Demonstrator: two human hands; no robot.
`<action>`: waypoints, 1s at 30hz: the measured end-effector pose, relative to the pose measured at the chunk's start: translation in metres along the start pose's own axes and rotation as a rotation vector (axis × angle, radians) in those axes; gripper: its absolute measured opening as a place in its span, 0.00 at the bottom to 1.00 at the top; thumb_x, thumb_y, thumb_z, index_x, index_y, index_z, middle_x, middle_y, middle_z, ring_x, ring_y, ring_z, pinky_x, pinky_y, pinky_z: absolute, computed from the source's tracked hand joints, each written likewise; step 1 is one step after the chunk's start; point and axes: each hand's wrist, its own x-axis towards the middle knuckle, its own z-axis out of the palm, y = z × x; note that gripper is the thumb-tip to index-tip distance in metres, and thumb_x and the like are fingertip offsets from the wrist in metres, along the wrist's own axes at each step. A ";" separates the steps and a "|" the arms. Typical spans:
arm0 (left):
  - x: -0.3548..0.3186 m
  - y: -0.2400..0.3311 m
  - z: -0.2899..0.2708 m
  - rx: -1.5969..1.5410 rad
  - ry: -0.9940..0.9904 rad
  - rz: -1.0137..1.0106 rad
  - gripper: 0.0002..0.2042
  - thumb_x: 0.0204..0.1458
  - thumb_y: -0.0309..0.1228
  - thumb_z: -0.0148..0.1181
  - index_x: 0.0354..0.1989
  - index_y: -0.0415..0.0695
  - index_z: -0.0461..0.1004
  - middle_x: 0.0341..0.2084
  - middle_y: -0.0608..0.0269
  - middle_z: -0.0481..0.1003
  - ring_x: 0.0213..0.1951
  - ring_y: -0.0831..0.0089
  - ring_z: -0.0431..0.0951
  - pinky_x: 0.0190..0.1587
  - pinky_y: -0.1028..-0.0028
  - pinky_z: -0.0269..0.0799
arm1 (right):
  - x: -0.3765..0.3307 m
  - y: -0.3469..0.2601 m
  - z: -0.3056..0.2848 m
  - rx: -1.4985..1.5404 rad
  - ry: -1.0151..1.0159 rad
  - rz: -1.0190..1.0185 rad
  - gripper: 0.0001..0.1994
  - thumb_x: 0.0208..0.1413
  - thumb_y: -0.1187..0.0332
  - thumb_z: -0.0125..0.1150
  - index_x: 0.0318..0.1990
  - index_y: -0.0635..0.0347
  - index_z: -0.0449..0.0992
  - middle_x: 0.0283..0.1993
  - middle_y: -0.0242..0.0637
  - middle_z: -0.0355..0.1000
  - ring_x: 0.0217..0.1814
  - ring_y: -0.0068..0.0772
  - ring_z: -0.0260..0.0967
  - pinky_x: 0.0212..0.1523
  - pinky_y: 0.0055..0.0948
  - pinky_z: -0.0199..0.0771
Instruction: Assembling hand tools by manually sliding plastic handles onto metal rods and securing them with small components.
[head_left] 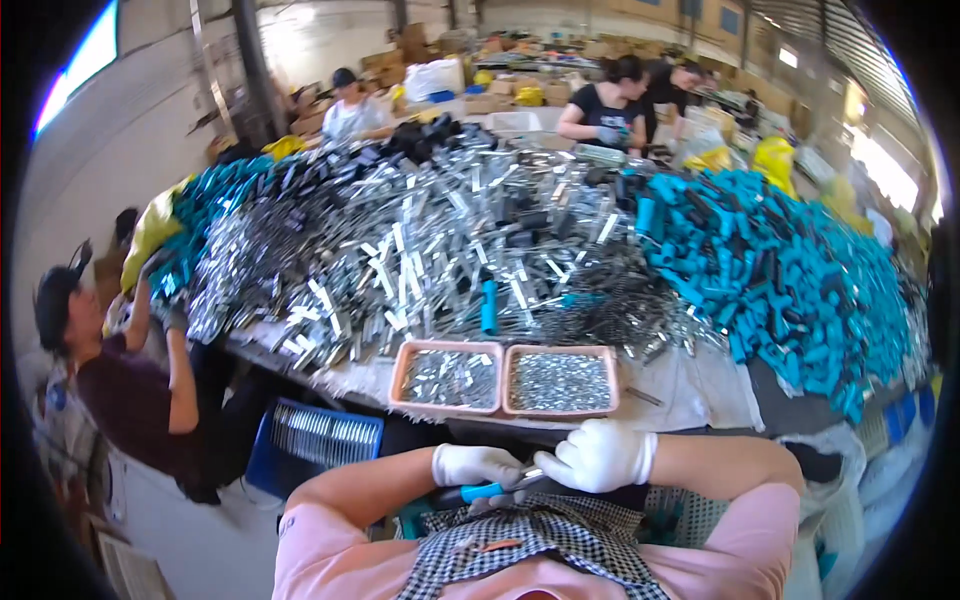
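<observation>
My left hand, in a white glove, grips a tool with a blue handle held close to my chest. My right hand, also gloved in white, closes on the tool's metal end right beside the left hand. Both hands sit just below the table's near edge. In front of them stand two pink trays: the left tray holds small shiny metal pieces, the right tray holds fine silvery parts. A checked apron covers my lap.
A huge pile of metal strips and blue-handled parts covers the table. A blue crate of metal pieces sits at lower left. A person sits to the left; other people work at the far side.
</observation>
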 end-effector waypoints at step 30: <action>0.010 0.011 0.076 1.737 0.658 -0.103 0.12 0.57 0.39 0.56 0.39 0.42 0.73 0.26 0.58 0.75 0.28 0.63 0.77 0.33 0.61 0.75 | -0.029 -0.034 0.097 2.509 -0.708 1.270 0.23 0.65 0.44 0.40 0.26 0.49 0.68 0.11 0.16 0.44 0.07 0.13 0.39 0.08 0.20 0.41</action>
